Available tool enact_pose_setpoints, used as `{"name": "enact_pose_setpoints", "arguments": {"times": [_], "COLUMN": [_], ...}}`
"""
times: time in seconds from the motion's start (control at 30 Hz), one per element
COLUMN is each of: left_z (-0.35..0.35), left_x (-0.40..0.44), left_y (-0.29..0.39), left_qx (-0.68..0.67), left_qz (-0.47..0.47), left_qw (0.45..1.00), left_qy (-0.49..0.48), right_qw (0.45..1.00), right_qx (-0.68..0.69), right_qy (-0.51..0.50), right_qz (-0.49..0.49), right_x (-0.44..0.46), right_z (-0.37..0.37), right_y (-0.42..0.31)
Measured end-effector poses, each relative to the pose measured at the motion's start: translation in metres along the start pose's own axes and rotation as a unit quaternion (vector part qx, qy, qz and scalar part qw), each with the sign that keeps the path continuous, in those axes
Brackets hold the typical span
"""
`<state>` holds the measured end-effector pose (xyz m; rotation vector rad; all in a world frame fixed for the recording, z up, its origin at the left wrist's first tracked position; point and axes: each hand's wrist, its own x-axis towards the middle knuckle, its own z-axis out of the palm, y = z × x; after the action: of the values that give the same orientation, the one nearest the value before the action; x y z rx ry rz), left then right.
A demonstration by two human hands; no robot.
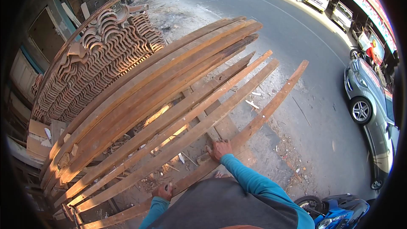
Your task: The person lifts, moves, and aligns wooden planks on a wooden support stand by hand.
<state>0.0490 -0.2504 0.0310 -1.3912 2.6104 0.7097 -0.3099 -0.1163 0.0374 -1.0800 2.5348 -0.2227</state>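
A long wooden beam (276, 107) runs diagonally just in front of my body, looking curved through the lens. My right hand (219, 150) is closed over it near the middle, with the fingers curled at its far edge. Further down to the left, my left hand (163, 191) has its fingers bent around the same beam. Beyond it, several more beams (237, 98) lie side by side with gaps between them. A tighter row of thicker beams (169, 68) sits farther away. Crosswise under them is a wooden support (224, 125).
Curved clay roof tiles (106, 55) are stacked behind the beams. Wood scraps and debris (292, 152) litter the ground. A blue motorbike (343, 212) stands at lower right, and a grey car (366, 85) is parked along the road (296, 29).
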Motion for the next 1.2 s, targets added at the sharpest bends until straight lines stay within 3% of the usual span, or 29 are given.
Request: {"name": "enact_pose_setpoints", "arguments": {"times": [0.77,1.2], "left_z": [-0.001,-0.002], "left_x": [-0.003,-0.001], "left_y": [0.004,0.005], "left_qx": [-0.016,-0.022], "left_qz": [0.009,-0.010], "left_qw": [0.999,1.000], "left_qy": [0.028,-0.002], "right_qw": [1.000,1.000], "right_qx": [0.003,-0.001], "right_qy": [0.022,0.014], "right_qz": [-0.004,-0.004], "right_x": [-0.001,-0.001], "right_z": [0.000,-0.001], "right_y": [0.000,0.001]}}
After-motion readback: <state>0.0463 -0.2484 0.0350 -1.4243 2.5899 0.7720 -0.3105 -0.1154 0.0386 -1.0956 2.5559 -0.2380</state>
